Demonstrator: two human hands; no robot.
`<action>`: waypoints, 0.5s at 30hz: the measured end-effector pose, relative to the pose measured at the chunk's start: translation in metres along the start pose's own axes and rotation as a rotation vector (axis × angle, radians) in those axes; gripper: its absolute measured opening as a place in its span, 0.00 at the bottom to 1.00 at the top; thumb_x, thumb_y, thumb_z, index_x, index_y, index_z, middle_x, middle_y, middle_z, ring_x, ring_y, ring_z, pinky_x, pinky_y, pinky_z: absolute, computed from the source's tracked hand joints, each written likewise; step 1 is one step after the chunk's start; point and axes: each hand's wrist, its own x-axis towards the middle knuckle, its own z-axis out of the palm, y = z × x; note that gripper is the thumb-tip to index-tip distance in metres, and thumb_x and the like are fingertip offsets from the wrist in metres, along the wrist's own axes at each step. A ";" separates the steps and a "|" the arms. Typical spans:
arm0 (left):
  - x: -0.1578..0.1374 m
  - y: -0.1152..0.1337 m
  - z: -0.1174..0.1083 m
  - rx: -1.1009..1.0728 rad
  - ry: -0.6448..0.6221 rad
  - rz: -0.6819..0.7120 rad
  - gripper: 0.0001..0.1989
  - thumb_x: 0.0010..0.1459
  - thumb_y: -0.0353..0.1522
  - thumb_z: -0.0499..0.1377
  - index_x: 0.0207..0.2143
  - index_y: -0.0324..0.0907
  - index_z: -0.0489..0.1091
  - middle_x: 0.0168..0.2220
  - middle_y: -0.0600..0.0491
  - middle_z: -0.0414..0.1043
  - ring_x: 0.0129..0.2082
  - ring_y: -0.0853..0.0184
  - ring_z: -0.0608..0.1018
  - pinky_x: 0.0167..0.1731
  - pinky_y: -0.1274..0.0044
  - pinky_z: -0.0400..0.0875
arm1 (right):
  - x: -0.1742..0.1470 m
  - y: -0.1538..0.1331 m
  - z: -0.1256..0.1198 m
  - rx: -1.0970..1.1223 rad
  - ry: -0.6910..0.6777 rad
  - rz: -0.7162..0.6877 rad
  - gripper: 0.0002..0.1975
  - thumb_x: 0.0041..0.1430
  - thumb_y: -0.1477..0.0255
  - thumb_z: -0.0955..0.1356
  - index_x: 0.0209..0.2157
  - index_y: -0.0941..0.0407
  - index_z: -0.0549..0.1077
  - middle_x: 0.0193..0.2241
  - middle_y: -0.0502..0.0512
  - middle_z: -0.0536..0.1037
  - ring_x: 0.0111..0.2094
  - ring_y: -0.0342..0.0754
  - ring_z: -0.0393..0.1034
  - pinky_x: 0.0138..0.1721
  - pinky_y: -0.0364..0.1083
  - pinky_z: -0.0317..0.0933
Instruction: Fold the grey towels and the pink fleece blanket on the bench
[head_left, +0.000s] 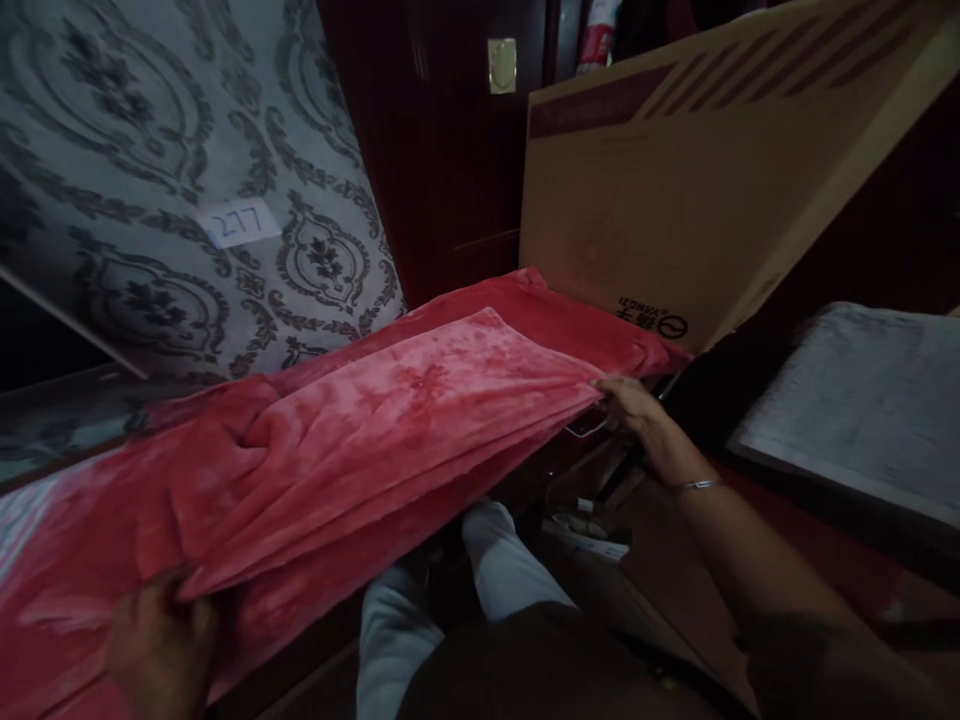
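A plush red-pink blanket [390, 410] with a darker flower pattern lies partly folded along a long low surface, its top layer stretched between my hands. My left hand [165, 635] is closed on a near corner of the blanket at the lower left. At the opposite end, my right hand [634, 400] pinches another corner, pulling the edge taut into long creases. The right wrist wears a thin metal bracelet [697, 485]. More of the red cloth spreads beneath and behind the folded layer.
A large cardboard box [675, 180] leans behind the blanket on the right. Patterned grey wallpaper [187, 150] bears a paper label [240, 222] reading 277. A grey cloth-covered seat [862, 400] stands at the right. Below lies a small open box [589, 530] on the floor.
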 end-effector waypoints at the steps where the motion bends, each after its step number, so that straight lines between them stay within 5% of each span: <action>1: -0.001 -0.003 0.000 -0.002 0.018 -0.020 0.20 0.54 0.38 0.50 0.42 0.37 0.72 0.32 0.45 0.66 0.37 0.52 0.71 0.36 0.63 0.68 | 0.000 -0.001 -0.002 0.040 0.038 -0.004 0.16 0.41 0.76 0.77 0.22 0.56 0.66 0.17 0.44 0.70 0.18 0.38 0.65 0.20 0.36 0.66; 10: -0.008 -0.024 0.019 0.078 -0.127 -0.009 0.21 0.60 0.39 0.46 0.43 0.38 0.73 0.41 0.41 0.73 0.40 0.51 0.76 0.38 0.62 0.71 | -0.016 0.030 -0.010 0.139 0.152 0.102 0.12 0.39 0.78 0.75 0.22 0.55 0.68 0.17 0.45 0.72 0.17 0.39 0.65 0.16 0.36 0.64; 15: -0.015 0.009 0.012 0.179 -0.153 -0.015 0.23 0.61 0.41 0.48 0.49 0.37 0.73 0.54 0.37 0.69 0.51 0.47 0.73 0.48 0.57 0.70 | -0.016 0.032 -0.011 0.174 0.133 0.152 0.12 0.41 0.79 0.73 0.23 0.54 0.67 0.16 0.44 0.71 0.17 0.39 0.65 0.16 0.36 0.63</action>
